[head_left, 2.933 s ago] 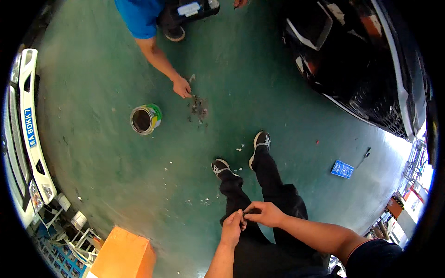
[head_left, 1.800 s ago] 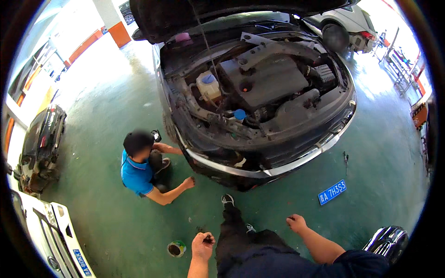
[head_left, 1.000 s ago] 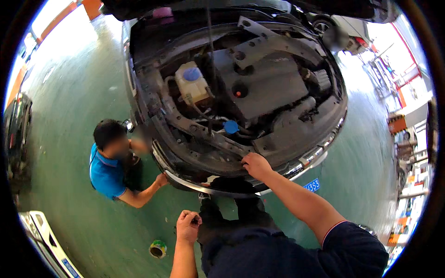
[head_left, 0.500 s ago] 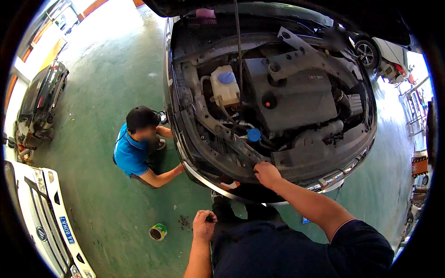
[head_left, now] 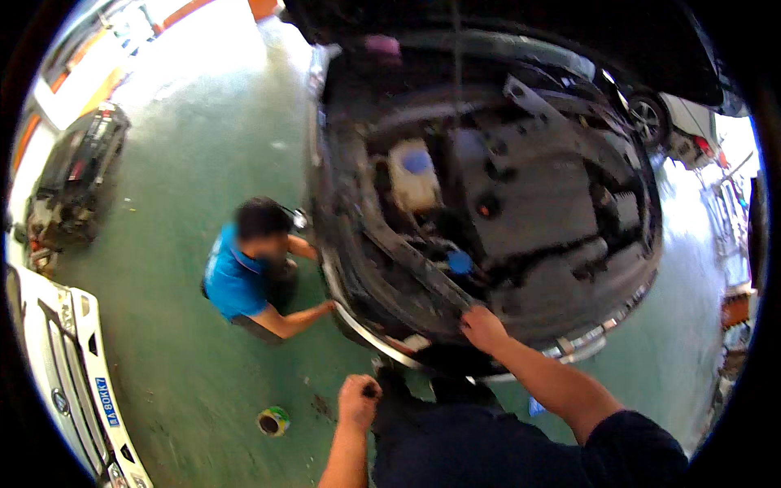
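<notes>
Under the raised hood (head_left: 586, 37) lies a car's engine bay with a dark engine cover (head_left: 537, 199). My right hand (head_left: 486, 329) rests at the bay's front edge, on the dark front panel, its fingers curled and pinched together. Whatever they grip, if anything, is too small to make out. Low in front of my body, away from the car, my left hand (head_left: 358, 401) is closed around something small and dark whose kind I cannot tell. A blue cap (head_left: 460, 261) sits just beyond my right hand. Farther back stands a whitish fluid reservoir (head_left: 415, 185) with a blue lid.
To my left a person in a blue shirt (head_left: 233, 276) crouches, both hands at the front bumper. An opened can (head_left: 273, 421) stands on the green floor beside dark scraps (head_left: 321, 404). A white vehicle (head_left: 77, 350) and a dark car (head_left: 77, 179) are farther left.
The view has shifted and blurred, so the car and crouching person appear slightly farther right and lower. My right hand stays at the front edge; my left hand remains closed.
</notes>
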### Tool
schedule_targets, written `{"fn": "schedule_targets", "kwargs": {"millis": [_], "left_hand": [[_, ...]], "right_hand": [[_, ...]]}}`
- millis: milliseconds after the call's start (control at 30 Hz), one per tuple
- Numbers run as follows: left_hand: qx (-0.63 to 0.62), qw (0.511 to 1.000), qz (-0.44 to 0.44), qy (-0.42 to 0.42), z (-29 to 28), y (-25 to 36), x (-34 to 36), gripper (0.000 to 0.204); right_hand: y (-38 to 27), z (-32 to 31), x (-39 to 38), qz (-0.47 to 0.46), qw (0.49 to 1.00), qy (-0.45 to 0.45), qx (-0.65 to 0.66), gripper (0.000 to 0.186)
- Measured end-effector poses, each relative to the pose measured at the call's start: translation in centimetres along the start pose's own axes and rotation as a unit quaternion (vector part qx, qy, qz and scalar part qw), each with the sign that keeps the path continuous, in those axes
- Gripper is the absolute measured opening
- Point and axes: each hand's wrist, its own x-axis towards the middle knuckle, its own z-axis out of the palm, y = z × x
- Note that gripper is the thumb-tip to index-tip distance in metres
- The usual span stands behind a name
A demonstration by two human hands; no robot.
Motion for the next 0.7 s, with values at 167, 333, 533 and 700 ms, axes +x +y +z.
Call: {"fn": "schedule_targets", "kwargs": {"millis": [167, 333, 533, 700], "left_hand": [[0.02, 0.999, -0.046, 0.014, -0.2, 1.8, 0.2, 0.012], [0.072, 0.997, -0.017, -0.037, -2.5, 0.7, 2.8, 0.013], [0.409, 0.843, 0.302, -0.175, -0.2, -0.9, 9.3, 0.027], [0.36, 0.906, -0.074, -0.209, 17.4, 7.0, 2.9, 0.021]], "right_hand": [[-1.0, 0.5, 0.4, 0.069, 0.997, -0.041, -0.017, 0.025], [-1.8, 1.6, 1.2, 0.114, 0.991, -0.054, -0.041, 0.03], [-2.1, 1.8, 1.5, 0.13, 0.991, -0.031, -0.011, 0.025], [-1.8, 5.0, 3.0, 0.135, 0.991, -0.01, 0.01, 0.022]]}}
